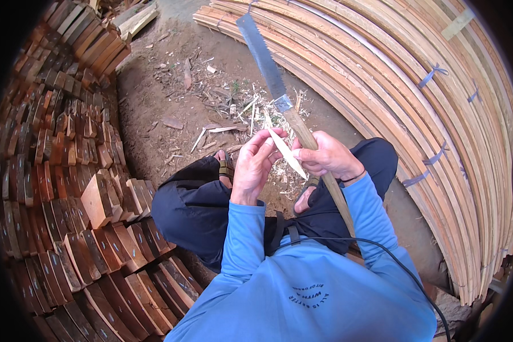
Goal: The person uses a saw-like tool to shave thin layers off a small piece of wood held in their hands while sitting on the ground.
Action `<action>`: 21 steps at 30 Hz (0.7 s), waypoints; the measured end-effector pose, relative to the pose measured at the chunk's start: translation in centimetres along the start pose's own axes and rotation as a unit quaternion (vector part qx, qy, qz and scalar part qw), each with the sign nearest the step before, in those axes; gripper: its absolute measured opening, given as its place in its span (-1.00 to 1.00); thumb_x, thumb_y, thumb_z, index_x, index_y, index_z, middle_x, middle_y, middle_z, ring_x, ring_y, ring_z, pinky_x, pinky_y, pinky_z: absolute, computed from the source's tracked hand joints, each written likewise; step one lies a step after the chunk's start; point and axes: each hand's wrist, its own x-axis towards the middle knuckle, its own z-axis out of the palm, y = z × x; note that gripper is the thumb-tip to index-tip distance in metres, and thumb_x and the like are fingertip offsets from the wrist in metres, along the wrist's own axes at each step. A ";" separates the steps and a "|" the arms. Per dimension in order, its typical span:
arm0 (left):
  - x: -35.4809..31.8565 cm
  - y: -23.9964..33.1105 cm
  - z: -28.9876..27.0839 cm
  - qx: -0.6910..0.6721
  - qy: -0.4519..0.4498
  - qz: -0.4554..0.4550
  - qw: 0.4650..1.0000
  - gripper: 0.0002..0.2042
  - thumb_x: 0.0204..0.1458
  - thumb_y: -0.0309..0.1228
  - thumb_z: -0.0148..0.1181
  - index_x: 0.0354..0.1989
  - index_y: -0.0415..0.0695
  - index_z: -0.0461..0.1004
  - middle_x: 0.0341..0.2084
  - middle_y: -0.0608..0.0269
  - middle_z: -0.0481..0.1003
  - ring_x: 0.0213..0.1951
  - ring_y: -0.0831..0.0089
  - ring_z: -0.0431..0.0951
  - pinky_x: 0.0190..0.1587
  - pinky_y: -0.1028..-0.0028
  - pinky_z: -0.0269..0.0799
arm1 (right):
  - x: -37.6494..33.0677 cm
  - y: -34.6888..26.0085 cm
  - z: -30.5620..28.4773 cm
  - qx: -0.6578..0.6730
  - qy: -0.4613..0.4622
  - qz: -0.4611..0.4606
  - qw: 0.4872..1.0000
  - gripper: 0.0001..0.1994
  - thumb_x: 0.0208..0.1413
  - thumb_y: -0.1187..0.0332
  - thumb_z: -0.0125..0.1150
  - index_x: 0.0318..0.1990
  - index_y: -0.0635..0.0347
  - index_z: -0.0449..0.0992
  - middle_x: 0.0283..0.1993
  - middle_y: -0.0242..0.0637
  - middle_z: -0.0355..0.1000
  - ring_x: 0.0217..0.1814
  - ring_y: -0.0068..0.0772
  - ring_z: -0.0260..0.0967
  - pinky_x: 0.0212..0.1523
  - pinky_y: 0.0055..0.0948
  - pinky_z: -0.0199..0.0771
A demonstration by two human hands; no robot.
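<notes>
A pale, pointed wood sliver (288, 153) is pinched in the fingertips of my left hand (253, 171). It slants across the gap between my hands, narrow at both ends. My right hand (332, 155) is closed round the long wooden handle of a pull saw (263, 57), and its thumb lies close to the sliver; whether it touches I cannot tell. The saw's grey toothed blade points up and away to the left, above the ground. The lower handle reaches down past my right wrist toward my lap.
Stacked cut timber (51, 199) rises along the left. Long bundled wooden strips (382, 97) with blue ties curve along the right. Wood shavings (248, 111) litter the dirt ground (148, 108) ahead of my sandalled feet. A black cable (376, 244) crosses my blue shirt.
</notes>
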 end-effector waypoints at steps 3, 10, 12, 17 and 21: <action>-0.2 0.2 0.4 -0.054 -0.045 0.002 0.998 -0.77 0.34 -0.38 0.09 0.06 -0.23 0.46 -0.03 0.14 0.53 -0.07 0.45 0.57 0.03 0.39 0.52 | -0.1 -0.1 0.3 0.014 -0.006 0.000 1.000 -0.78 0.27 0.30 0.29 -0.13 0.21 0.41 -0.62 -0.62 0.15 -0.71 -0.82 -0.03 -0.72 -0.65 -0.10; 0.0 -0.5 -1.0 -0.068 0.009 0.069 0.995 -0.84 0.28 -0.43 0.19 -0.05 -0.22 0.50 -0.22 0.24 0.56 -0.17 0.49 0.60 -0.03 0.45 0.57 | -0.2 -0.2 -0.1 0.058 -0.031 -0.006 0.998 -0.76 0.35 0.23 0.17 -0.11 0.25 0.41 -0.63 -0.65 0.07 -0.71 -0.82 -0.08 -0.72 -0.67 -0.13; 0.0 -0.3 -1.2 -0.050 0.049 0.080 0.994 -0.85 0.27 -0.43 0.20 -0.07 -0.21 0.51 -0.28 0.29 0.57 -0.22 0.52 0.61 -0.07 0.49 0.59 | -0.6 -0.5 -0.1 0.068 -0.018 -0.011 0.997 -0.74 0.37 0.22 0.14 -0.11 0.27 0.41 -0.63 -0.66 0.04 -0.71 -0.83 -0.09 -0.73 -0.67 -0.14; 0.0 -0.1 -0.7 -0.031 0.112 0.098 0.988 -0.83 0.25 -0.43 0.24 -0.09 -0.26 0.54 -0.35 0.30 0.58 -0.34 0.57 0.61 -0.20 0.58 0.63 | -1.6 -0.6 -0.2 0.019 0.017 -0.069 0.997 -0.74 0.37 0.22 0.15 -0.14 0.28 0.42 -0.63 -0.66 0.04 -0.71 -0.83 -0.11 -0.72 -0.67 -0.15; 0.1 -0.3 -0.7 -0.023 0.145 0.122 0.982 -0.80 0.23 -0.46 0.26 -0.09 -0.35 0.55 -0.32 0.16 0.63 -0.39 0.55 0.64 -0.28 0.63 0.62 | -1.9 -0.9 0.0 0.011 0.024 -0.069 0.997 -0.77 0.33 0.25 0.22 -0.11 0.26 0.45 -0.61 -0.66 0.09 -0.69 -0.84 -0.07 -0.70 -0.66 -0.13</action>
